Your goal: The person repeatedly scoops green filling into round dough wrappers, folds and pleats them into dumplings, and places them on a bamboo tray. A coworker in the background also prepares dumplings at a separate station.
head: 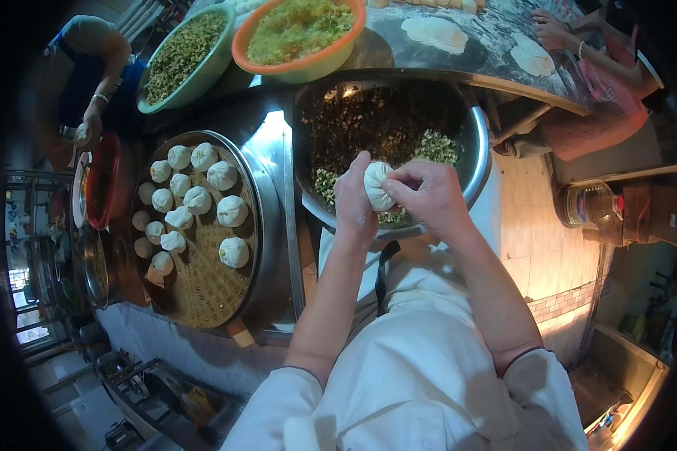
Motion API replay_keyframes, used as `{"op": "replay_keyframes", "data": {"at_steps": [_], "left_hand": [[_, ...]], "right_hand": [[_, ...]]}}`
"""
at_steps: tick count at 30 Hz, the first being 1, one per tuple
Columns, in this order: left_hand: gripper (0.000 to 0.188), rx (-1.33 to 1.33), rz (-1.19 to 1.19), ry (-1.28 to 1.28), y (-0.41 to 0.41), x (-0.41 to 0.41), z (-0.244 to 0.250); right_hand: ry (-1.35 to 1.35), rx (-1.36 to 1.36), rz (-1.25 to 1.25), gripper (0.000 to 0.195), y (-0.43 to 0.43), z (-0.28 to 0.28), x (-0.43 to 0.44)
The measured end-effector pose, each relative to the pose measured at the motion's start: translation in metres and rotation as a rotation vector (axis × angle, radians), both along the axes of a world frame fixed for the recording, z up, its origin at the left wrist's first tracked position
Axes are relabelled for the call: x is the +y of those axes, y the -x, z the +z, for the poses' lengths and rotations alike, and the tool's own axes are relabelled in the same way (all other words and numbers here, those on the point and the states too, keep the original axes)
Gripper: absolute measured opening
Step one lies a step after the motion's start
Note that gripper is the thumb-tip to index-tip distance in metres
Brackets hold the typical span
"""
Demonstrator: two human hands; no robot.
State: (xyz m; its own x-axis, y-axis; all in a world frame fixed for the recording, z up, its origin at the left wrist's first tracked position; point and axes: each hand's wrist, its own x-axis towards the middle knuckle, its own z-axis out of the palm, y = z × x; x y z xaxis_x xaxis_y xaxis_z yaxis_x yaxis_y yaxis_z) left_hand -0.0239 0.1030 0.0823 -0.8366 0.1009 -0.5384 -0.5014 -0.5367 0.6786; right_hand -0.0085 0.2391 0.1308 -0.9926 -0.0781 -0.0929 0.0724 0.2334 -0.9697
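Observation:
A pleated white dough bun (377, 186) is held between my two hands over a wide metal basin (479, 146). My left hand (354, 194) cups it from the left, thumb pointing up. The fingertips of my right hand (429, 191) pinch the bun's right side, where the folds gather. In the basin, dark chopped filling (372, 124) covers the far part, and paler green chopped filling (437, 147) lies at the right and near edges. To the left, a round woven bamboo steamer tray (206, 293) carries several shaped buns (197, 200), mostly at its back and left.
Behind stand a green bowl (225, 56) and an orange-rimmed bowl (299, 70) of chopped filling. Flattened dough (434, 34) lies on the floured table (372, 34). One person's hands (84, 132) work at left, another's (553, 31) at far right. A red basin (104, 186) sits beyond the tray.

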Motion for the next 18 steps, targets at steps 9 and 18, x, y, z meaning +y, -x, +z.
{"op": "replay_keyframes", "data": {"at_steps": [9,18], "left_hand": [[0.051,0.149,0.105,-0.252,-0.007,0.005,0.028],[0.025,0.246,-0.001,-0.268,0.001,-0.007,0.025]], "right_hand": [[-0.197,0.31,0.024,0.011,0.005,0.023,0.006],[-0.309,0.506,0.229,0.009,0.012,0.036,0.012]]}}
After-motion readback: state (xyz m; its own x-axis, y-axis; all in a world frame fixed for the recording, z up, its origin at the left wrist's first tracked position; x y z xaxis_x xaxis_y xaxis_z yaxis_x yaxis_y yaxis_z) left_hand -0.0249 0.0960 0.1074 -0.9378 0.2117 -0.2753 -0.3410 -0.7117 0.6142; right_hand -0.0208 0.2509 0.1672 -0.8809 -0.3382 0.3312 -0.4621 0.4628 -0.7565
